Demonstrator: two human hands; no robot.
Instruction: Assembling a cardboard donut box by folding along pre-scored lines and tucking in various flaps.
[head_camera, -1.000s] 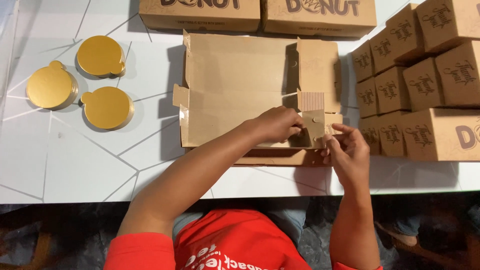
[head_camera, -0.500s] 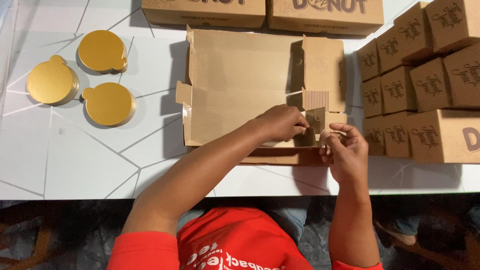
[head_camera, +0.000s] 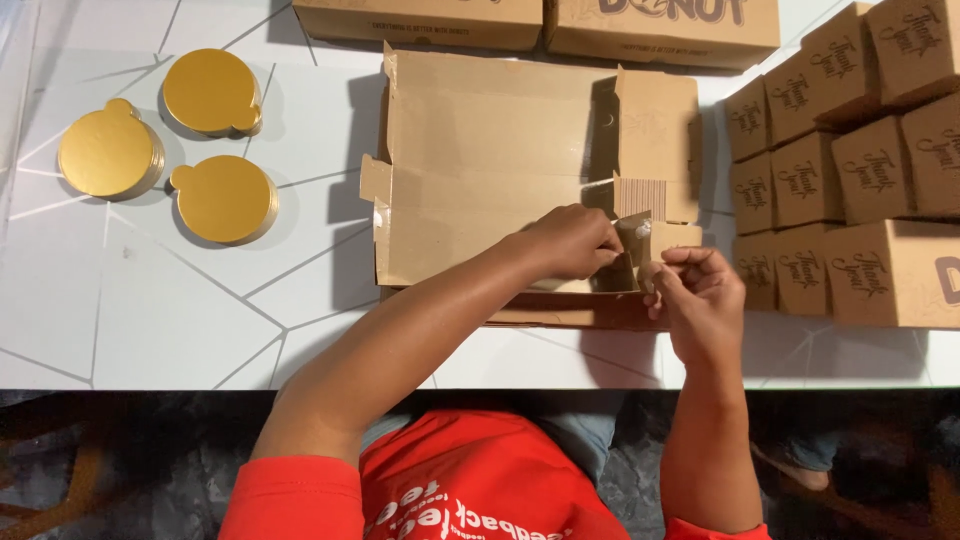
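Flat brown cardboard box, half folded, lying open in the middle of the white worktop with thin grey lines, one side wall already standing at its right end. Left hand reaching across onto the box's lower right corner, fingers pinched narrow on a small dark-faced flap there. Right hand just beside it at the box's near right edge, fingers curled in close and gripping the flap's edge. Three round gold cake boards with small tabs, lying near one another at the left, well apart from the box. Two long brown boxes with dark print side by side along the far edge, just behind the open box. Stack of small brown cube boxes at the right, each with dark script on its face, packed in touching rows, and a larger brown box with big dark lettering at the near end of the stack. Red shirt with white print at the bottom. Against the view of a moment earlier: both hands at much the same corner, right hand drawn slightly nearer the left, flap tilted more upright between them; gold boards and stacked boxes unmoved.
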